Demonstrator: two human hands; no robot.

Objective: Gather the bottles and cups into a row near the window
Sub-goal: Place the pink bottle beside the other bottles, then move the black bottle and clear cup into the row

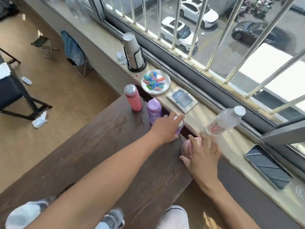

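Note:
A dark wooden table (92,146) meets the window sill. Along its far edge stand a coral flask (133,100) with a silver lid and a lilac bottle (154,111). Just right of them, my left hand (165,128) wraps a small lilac bottle (180,127) with a white top. At the table's right edge my right hand (203,156) lies over a pink cup (185,148), thumb on its near side and fingers on its far side. A clear water bottle (224,121) with a white cap leans on the sill just beyond those fingertips.
On the sill (214,129) are a stack of paper cups (133,50) in a black wire holder, a plate (166,88) of coloured wrapped sweets, a small metal tray (181,99) and a phone (268,166). Window bars run behind. Folding stools stand on the floor at left.

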